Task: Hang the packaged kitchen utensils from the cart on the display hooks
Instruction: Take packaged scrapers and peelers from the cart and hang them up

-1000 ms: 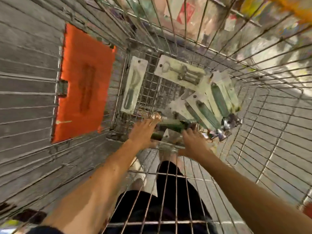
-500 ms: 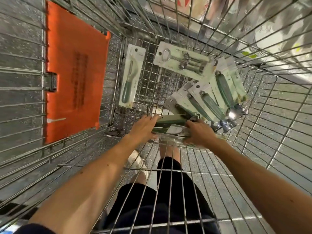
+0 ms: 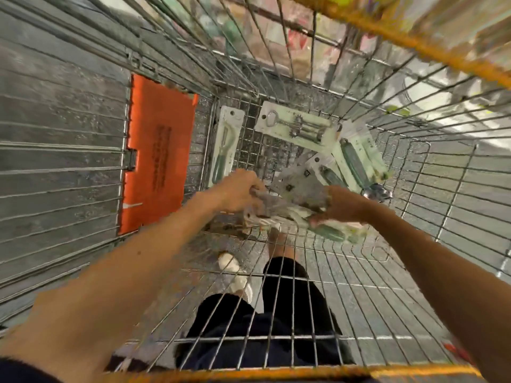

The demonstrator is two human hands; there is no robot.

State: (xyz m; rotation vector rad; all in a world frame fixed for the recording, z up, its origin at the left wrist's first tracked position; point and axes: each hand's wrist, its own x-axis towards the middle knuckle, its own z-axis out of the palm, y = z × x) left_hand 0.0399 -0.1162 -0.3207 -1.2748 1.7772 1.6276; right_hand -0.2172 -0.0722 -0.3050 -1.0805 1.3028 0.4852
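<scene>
Head view: packaged utensils [image 3: 297,128] in cart [image 3: 453,194]

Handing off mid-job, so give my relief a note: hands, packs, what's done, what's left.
Left hand and right hand each grip an end of a bundle of packs inside the cart.
On the cart floor: peeler pack, opener pack, pile of green-handled packs.
Done: bundle in hand. Left: hang it, then the rest; hooks not in view.
</scene>
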